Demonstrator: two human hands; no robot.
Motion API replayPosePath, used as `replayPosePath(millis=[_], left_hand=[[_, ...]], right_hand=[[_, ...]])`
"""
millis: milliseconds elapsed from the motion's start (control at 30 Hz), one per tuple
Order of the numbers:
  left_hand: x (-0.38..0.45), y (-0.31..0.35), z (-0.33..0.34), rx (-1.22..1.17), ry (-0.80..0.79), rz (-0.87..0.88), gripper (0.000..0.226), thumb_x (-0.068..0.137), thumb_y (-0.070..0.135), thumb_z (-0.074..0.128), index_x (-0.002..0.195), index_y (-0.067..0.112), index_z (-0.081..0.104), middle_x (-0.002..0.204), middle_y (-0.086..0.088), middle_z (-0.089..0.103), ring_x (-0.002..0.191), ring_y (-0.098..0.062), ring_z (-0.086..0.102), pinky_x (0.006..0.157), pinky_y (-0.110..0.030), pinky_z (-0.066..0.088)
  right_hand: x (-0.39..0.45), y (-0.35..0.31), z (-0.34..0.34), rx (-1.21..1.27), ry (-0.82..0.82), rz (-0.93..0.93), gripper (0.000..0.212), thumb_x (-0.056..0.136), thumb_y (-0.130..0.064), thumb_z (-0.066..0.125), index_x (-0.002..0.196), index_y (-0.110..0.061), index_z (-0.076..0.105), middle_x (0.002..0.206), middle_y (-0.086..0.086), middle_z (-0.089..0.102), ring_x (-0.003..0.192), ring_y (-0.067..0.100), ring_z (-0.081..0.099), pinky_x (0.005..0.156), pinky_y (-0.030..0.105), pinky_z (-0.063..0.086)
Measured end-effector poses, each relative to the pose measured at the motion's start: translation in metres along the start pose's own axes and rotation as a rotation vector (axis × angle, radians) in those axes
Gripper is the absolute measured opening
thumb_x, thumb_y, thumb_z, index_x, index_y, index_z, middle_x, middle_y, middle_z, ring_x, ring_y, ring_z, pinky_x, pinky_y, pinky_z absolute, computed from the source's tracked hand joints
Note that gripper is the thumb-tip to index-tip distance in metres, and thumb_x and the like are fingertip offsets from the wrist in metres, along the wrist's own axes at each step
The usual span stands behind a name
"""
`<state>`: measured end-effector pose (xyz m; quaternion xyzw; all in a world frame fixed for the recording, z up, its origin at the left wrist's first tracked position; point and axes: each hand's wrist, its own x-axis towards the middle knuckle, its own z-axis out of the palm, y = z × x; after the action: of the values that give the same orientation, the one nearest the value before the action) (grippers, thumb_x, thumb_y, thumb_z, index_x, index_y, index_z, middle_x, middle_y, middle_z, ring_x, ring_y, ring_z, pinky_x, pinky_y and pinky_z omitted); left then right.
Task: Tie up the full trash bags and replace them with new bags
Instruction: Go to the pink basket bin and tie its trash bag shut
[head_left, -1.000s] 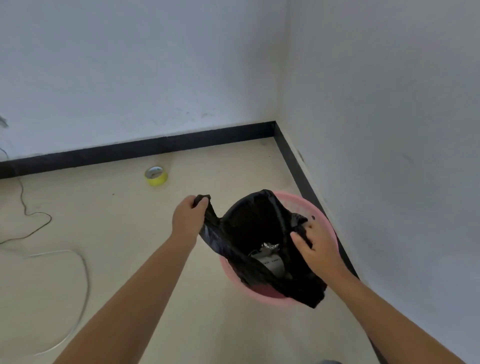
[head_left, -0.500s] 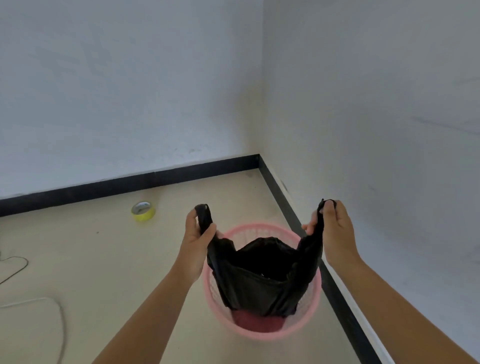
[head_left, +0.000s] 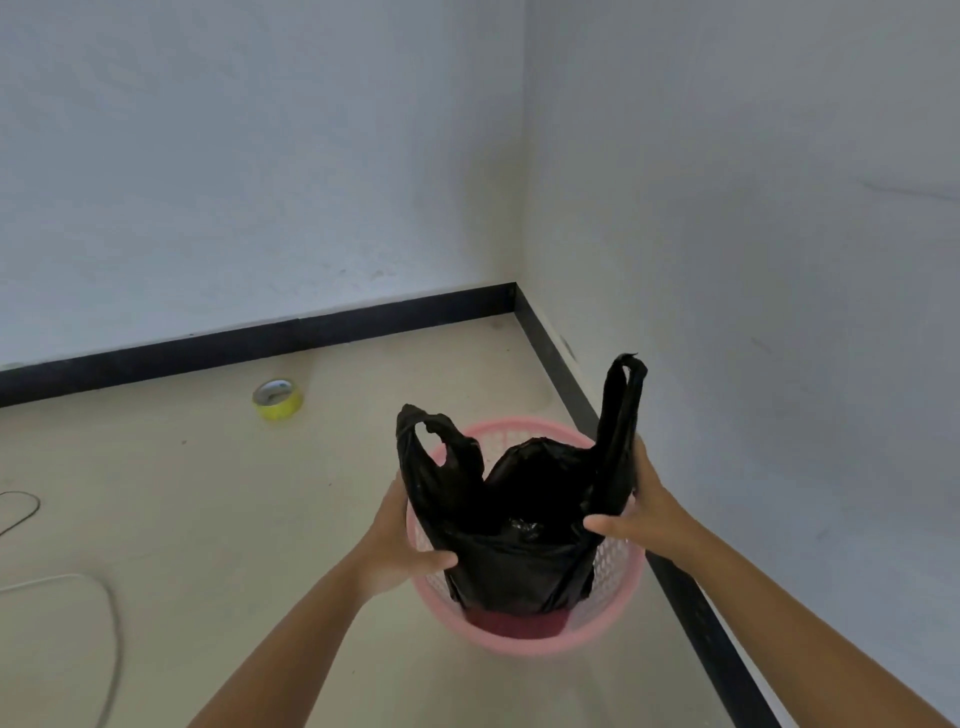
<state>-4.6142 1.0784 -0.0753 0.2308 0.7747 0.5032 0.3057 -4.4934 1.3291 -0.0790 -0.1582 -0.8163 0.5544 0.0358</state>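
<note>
Left hand and right hand around black bag in pink basket

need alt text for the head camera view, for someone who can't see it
Two bare hands grip the sides of a black trash bag standing in a pink mesh basket on the floor in a room corner, left hand and right hand squeezing its body while both loop handles stick up free. A yellow tape roll lies on the floor near the back wall.

Both forearms are bare, the left hand and right hand ungloved and ringless.
</note>
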Motion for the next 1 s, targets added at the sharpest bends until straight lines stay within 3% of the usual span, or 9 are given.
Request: replayPosePath(millis=[67, 167, 300, 400, 533, 633, 700, 800, 1000], left_hand=[[0.011, -0.001, 0.003, 0.004, -0.013, 0.016, 0.092, 0.065, -0.001, 0.077, 0.126, 0.034, 0.017, 0.114, 0.026, 0.035, 0.122, -0.001, 0.035, 0.081, 0.002, 0.035], [0.032, 0.005, 0.009, -0.005, -0.082, 0.07, 0.085, 0.071, -0.011, 0.069, 0.125, 0.034, 0.021, 0.106, 0.031, 0.037, 0.106, 0.009, 0.043, 0.069, 0.007, 0.039], [0.057, -0.003, 0.019, 0.071, -0.026, 0.113, 0.051, 0.082, 0.012, 0.064, 0.129, 0.015, 0.044, 0.103, 0.016, 0.055, 0.111, -0.012, 0.052, 0.082, -0.006, 0.044], [0.067, -0.012, 0.027, -0.02, -0.001, 0.08, 0.032, 0.091, 0.025, 0.05, 0.123, 0.022, 0.051, 0.114, 0.001, 0.06, 0.118, -0.02, 0.052, 0.102, -0.031, 0.04], [0.073, -0.022, 0.038, -0.464, 0.256, 0.02, 0.021, 0.096, 0.028, 0.035, 0.099, 0.027, 0.056, 0.099, 0.001, 0.062, 0.115, -0.03, 0.053, 0.099, -0.04, 0.041], [0.081, -0.028, 0.043, -0.668, 0.289, 0.046, 0.029, 0.094, 0.025, 0.042, 0.122, 0.016, 0.044, 0.105, -0.006, 0.057, 0.104, -0.026, 0.056, 0.098, -0.038, 0.041], [0.084, -0.029, 0.044, -0.672, 0.311, 0.07, 0.022, 0.089, 0.011, 0.053, 0.11, 0.015, 0.049, 0.087, -0.003, 0.055, 0.081, -0.019, 0.054, 0.086, -0.033, 0.043], [0.086, -0.027, 0.05, -0.794, 0.396, 0.026, 0.01, 0.089, 0.006, 0.051, 0.083, 0.013, 0.057, 0.08, -0.003, 0.059, 0.083, -0.021, 0.055, 0.077, -0.028, 0.047], [0.075, -0.026, 0.048, -1.154, 0.203, 0.136, 0.018, 0.078, 0.02, 0.055, 0.073, 0.005, 0.063, 0.068, -0.003, 0.069, 0.07, -0.015, 0.067, 0.07, -0.026, 0.059]], right_hand=[[0.011, 0.008, 0.001, 0.119, 0.014, 0.093, 0.14, 0.04, -0.058, 0.082, 0.144, -0.03, -0.007, 0.154, -0.003, 0.01, 0.141, 0.016, 0.018, 0.115, 0.046, 0.025], [0.032, 0.014, 0.007, 0.145, 0.012, 0.109, 0.121, 0.054, -0.042, 0.084, 0.144, -0.028, 0.005, 0.151, -0.005, 0.017, 0.138, 0.016, 0.024, 0.114, 0.041, 0.027], [0.044, 0.017, 0.026, 0.207, 0.05, 0.124, 0.064, 0.082, -0.019, 0.065, 0.137, -0.02, 0.033, 0.13, -0.004, 0.046, 0.124, 0.016, 0.042, 0.101, 0.029, 0.039], [0.047, 0.016, 0.039, 0.444, 0.133, 0.163, 0.037, 0.091, -0.012, 0.049, 0.128, -0.009, 0.045, 0.104, -0.005, 0.058, 0.104, 0.016, 0.056, 0.088, 0.021, 0.043], [0.051, 0.026, 0.047, 0.747, 0.366, 0.232, 0.034, 0.096, -0.016, 0.04, 0.126, -0.003, 0.047, 0.095, 0.003, 0.06, 0.082, 0.018, 0.056, 0.077, 0.027, 0.046], [0.05, 0.037, 0.048, 0.83, 0.456, 0.243, 0.038, 0.094, -0.024, 0.044, 0.128, -0.007, 0.047, 0.112, 0.01, 0.059, 0.1, 0.027, 0.055, 0.087, 0.035, 0.046], [0.047, 0.044, 0.045, 0.748, 0.457, 0.236, 0.039, 0.088, -0.022, 0.054, 0.124, -0.007, 0.047, 0.117, 0.012, 0.058, 0.106, 0.028, 0.056, 0.095, 0.041, 0.046], [0.046, 0.049, 0.042, 0.503, 0.557, 0.262, 0.023, 0.081, -0.003, 0.062, 0.101, -0.009, 0.054, 0.097, 0.007, 0.061, 0.089, 0.023, 0.059, 0.086, 0.037, 0.05], [0.059, 0.049, 0.038, 0.83, 0.575, 0.195, 0.022, 0.095, -0.013, 0.041, 0.11, -0.001, 0.051, 0.094, 0.009, 0.06, 0.084, 0.021, 0.058, 0.077, 0.029, 0.048]])
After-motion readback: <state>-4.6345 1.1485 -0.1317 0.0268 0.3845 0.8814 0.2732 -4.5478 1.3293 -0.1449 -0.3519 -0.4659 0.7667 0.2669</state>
